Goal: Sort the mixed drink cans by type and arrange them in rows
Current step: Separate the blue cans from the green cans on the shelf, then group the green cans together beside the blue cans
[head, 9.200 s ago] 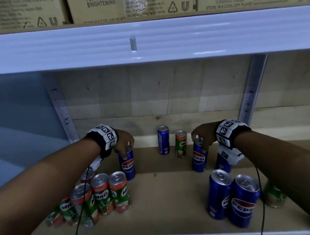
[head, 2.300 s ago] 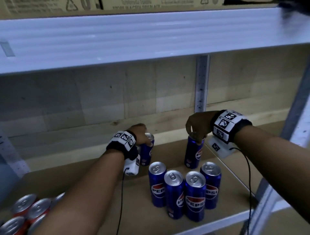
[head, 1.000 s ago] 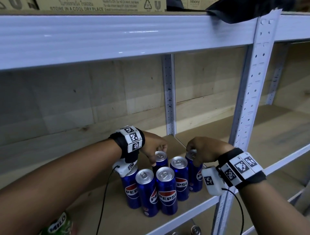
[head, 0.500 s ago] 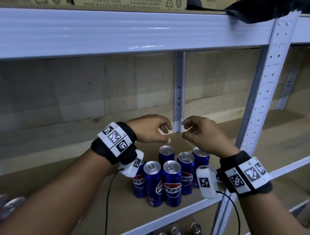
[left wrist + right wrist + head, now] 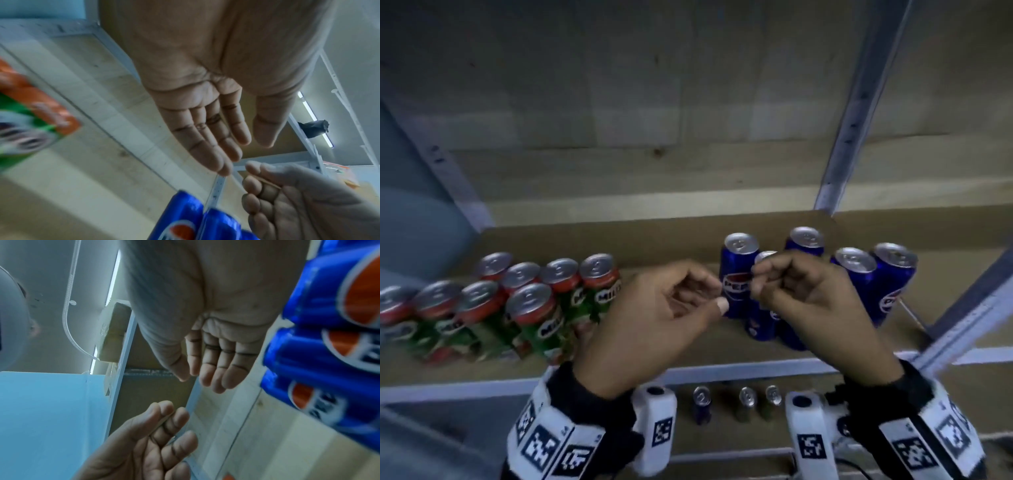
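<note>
Several green-and-red Milo cans stand upright in two rows at the left of the shelf board. Several blue Pepsi cans stand grouped at the right, some hidden behind my hands. My left hand and right hand hover in front of the Pepsi cans, fingertips close together, fingers loosely curled, both empty. The left wrist view shows the left hand relaxed and empty, a Milo can to its left and a Pepsi can below. The right wrist view shows the right hand empty beside Pepsi cans.
A white front rail edges the shelf. A perforated grey upright rises at the back right, another at the far right. The back wall is pale wood. Three can tops show on a lower level below the rail.
My hands have let go of the Pepsi can tops, lifted and drawn back together, empty. The view has swung left and down, bringing the Milo rows into sight.
</note>
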